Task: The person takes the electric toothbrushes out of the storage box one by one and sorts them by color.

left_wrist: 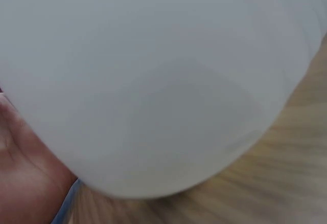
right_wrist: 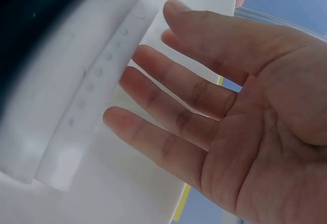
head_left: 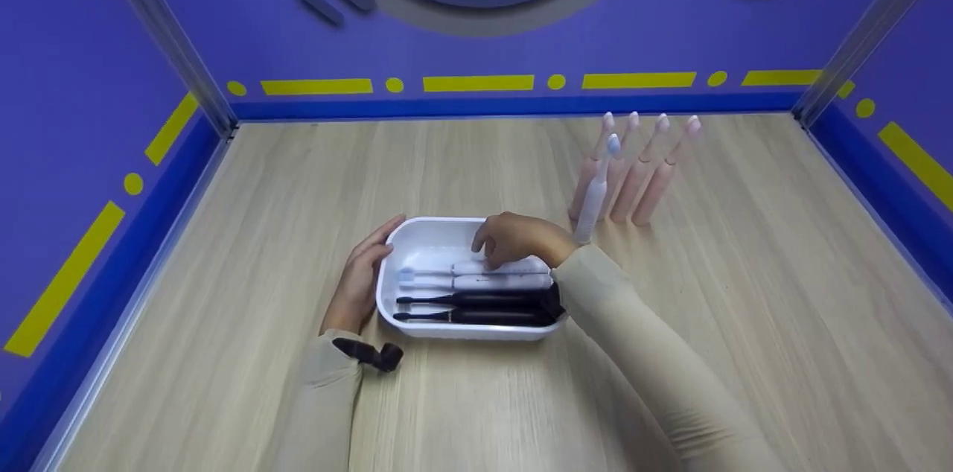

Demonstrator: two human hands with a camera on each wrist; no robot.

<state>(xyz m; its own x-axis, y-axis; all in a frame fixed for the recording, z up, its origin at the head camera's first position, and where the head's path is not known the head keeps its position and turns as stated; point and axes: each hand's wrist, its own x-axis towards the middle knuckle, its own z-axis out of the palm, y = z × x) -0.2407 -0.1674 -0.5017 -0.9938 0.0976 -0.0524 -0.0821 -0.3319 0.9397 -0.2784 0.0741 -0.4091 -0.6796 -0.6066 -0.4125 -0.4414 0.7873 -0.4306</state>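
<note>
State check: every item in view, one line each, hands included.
White plastic tray: flat on the table, holds four toothbrushes.
Two white electric toothbrushes: lying in tray.
Two black electric toothbrushes: lying in tray.
Four pink electric toothbrushes: standing upright on table.
White upright toothbrush: standing by them.
Left hand: open, against tray's side.
Right hand: open, over white toothbrushes.

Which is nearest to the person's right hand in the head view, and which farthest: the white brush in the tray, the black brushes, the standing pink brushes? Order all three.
Measured from the right hand:
1. White brush, in the tray, just under the fingers.
2. Black brushes, along the tray's near side.
3. Pink brushes, standing on the table, far right.
</note>
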